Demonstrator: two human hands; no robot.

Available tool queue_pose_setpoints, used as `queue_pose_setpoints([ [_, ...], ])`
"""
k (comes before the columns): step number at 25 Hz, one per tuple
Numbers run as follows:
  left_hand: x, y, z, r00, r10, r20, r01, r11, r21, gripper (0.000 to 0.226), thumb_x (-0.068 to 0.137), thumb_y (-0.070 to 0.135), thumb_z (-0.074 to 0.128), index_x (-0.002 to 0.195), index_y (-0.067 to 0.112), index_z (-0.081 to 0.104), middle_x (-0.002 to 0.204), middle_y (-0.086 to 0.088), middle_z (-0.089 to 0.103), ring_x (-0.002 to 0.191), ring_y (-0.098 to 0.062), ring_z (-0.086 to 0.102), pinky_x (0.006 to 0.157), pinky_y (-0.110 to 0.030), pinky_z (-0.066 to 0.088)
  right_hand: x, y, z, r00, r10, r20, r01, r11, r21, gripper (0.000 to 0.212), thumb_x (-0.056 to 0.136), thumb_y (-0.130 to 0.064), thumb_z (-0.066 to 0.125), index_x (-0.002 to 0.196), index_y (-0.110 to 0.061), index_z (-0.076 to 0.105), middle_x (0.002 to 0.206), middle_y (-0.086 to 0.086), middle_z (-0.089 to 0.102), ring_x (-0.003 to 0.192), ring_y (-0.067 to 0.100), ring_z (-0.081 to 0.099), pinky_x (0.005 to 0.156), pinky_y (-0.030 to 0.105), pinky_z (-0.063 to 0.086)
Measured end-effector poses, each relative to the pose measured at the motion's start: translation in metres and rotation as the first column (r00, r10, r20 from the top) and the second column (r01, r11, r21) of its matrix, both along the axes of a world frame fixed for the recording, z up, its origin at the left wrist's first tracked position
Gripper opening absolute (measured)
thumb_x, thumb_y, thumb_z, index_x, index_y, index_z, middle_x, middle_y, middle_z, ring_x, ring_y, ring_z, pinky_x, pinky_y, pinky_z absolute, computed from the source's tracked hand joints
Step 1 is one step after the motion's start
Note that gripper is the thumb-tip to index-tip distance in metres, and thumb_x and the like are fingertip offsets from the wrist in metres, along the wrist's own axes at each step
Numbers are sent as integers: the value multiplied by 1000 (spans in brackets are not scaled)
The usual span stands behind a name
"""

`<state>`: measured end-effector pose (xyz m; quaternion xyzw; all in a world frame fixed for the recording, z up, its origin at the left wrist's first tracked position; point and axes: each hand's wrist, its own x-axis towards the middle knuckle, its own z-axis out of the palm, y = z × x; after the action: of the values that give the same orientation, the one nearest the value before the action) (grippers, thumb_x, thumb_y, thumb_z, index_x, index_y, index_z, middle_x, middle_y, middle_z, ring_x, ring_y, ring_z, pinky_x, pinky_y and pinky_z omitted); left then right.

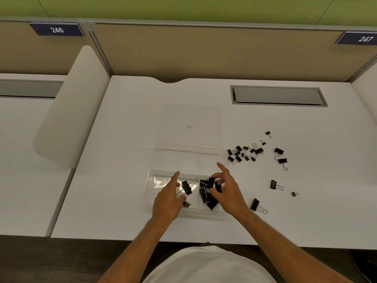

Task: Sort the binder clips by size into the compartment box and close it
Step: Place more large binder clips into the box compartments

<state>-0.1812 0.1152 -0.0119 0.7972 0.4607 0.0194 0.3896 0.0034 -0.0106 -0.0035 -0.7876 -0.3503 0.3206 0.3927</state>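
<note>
Right hand (pixel 226 190) pinches a large black binder clip (pixel 211 182) over the clear plastic compartment box (pixel 161 158). Left hand (pixel 167 198) open, forefinger extended over the near row.

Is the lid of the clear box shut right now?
No, the lid lies flat and open on the desk behind the clear box, whose compartments are exposed.

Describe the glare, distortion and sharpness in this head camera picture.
Head view: wide-angle bending curves the desk edge; ceiling light glares off the clear compartment box beside the left hand; the small clips look soft, lacking fine detail.
</note>
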Motion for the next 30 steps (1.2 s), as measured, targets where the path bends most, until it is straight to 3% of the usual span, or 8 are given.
queue_pose_setpoints([
  [3, -12, 5, -1, 1000, 1, 25, -2, 999, 41, 82, 88, 22, 71, 152, 38, 22, 125, 16, 55, 64, -5, 57, 59, -7, 38, -12, 15, -4, 998, 56, 6, -56, 997, -48, 84, 87, -11, 67, 150, -40, 19, 121, -16, 55, 112, 6, 47, 87, 16, 45],
  [8, -29, 10, -2, 999, 40, 23, -40, 999, 25, 80, 88, 20, 71, 151, 39, 25, 129, 14, 57, 67, -5, 59, 75, -15, 46, -27, 31, -14, 987, 140, 74, -134, 988, -79, 86, 85, -15, 69, 151, -35, 19, 122, -16, 58, 115, 11, 43, 98, 27, 43],
  [12, -32, 10, 2, 998, 62, 10, -62, 998, 16, 78, 88, 20, 71, 150, 38, 27, 130, 14, 57, 65, -2, 59, 76, -17, 48, -30, 33, -23, 973, 190, 131, -176, 978, -109, 93, 82, -26, 74, 153, -34, 15, 125, -21, 58, 113, 9, 40, 101, 30, 39],
  [16, -22, 6, 2, 999, 32, 27, -33, 999, 14, 77, 89, 22, 71, 150, 39, 27, 127, 17, 57, 65, -3, 60, 70, -11, 45, -25, 26, -20, 969, 216, 121, -200, 971, -129, 99, 82, -31, 75, 155, -31, 9, 139, -15, 52, 122, 11, 34, 106, 31, 31],
  [20, -3, -1, 6, 998, -11, 63, 10, 1000, 3, 77, 88, 20, 72, 149, 41, 29, 123, 20, 56, 68, -1, 61, 64, -9, 45, -12, 12, -13, 982, 167, 84, -161, 984, -72, 92, 83, -26, 73, 154, -37, 14, 135, -11, 51, 122, 9, 34, 106, 28, 32],
  [25, 35, -20, 10, 991, -96, 96, 98, 995, -14, 70, 90, 20, 68, 147, 41, 32, 120, 19, 57, 75, 0, 59, 71, -13, 49, 20, -24, -8, 992, 66, 106, -64, 998, -28, 72, 86, -18, 70, 146, -35, 34, 121, -16, 51, 117, 3, 37, 104, 23, 38],
  [28, 61, -38, 12, 983, -162, 81, 165, 986, -20, 68, 91, 22, 66, 147, 42, 32, 122, 21, 55, 74, 1, 59, 70, -14, 49, 49, -54, -10, 986, -12, 165, 14, 1000, -11, 63, 88, -13, 67, 142, -34, 41, 121, -11, 56, 113, -8, 37, 95, 7, 35],
  [30, 79, -55, 14, 972, -221, 80, 222, 975, -10, 64, 92, 24, 64, 147, 40, 34, 123, 21, 55, 75, 1, 57, 72, -14, 47, 75, -77, -11, 977, -100, 191, 98, 995, 20, 59, 90, -7, 63, 141, -32, 45, 119, -11, 60, 113, -5, 42, 86, 3, 36],
])
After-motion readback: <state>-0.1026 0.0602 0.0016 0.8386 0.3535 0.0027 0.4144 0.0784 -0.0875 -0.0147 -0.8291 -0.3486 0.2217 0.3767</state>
